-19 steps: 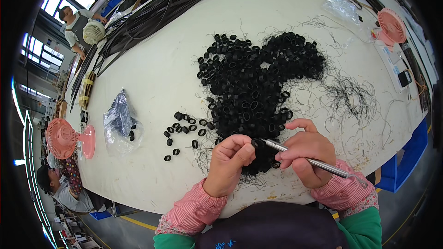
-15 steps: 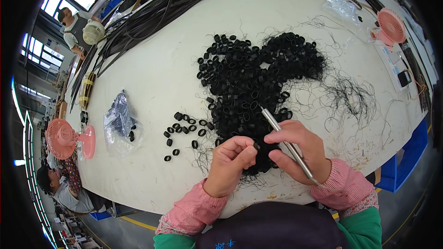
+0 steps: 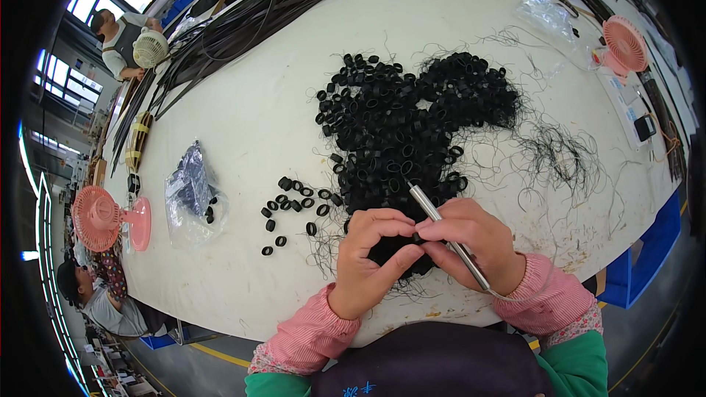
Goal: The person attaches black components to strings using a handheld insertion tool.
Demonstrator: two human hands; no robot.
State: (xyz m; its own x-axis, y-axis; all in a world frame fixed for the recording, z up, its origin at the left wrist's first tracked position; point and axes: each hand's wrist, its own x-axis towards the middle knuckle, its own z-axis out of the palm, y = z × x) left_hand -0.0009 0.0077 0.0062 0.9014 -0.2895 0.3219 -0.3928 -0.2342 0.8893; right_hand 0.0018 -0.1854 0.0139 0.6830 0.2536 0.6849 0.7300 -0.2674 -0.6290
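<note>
A small black ring [image 3: 417, 238] sits at the meeting fingertips of both hands. My left hand [image 3: 373, 254] is curled, its thumb and forefinger at the ring. My right hand [image 3: 478, 242] grips a silver, pen-shaped metal tool [image 3: 450, 234] with a thin tip and a cord at its back end. The thumb and fingertips of that hand also touch the ring, which they partly cover. Under and beyond the hands lies a large pile of black rings [image 3: 390, 129] with loose threads. Several single rings [image 3: 296, 204] are scattered left of the pile.
Cut threads [image 3: 559, 154] lie to the right. A clear plastic bag [image 3: 193, 191] and pink fan [image 3: 103, 217] stand left, another pink fan [image 3: 624, 43] far right. Dark strips [image 3: 213, 37] cover the far left edge. Other people work beyond the table's left side.
My right hand has moved left and its fingertips now meet the ring in my left hand. The tool has shifted slightly left and down with it. My left fingers have spread somewhat.
</note>
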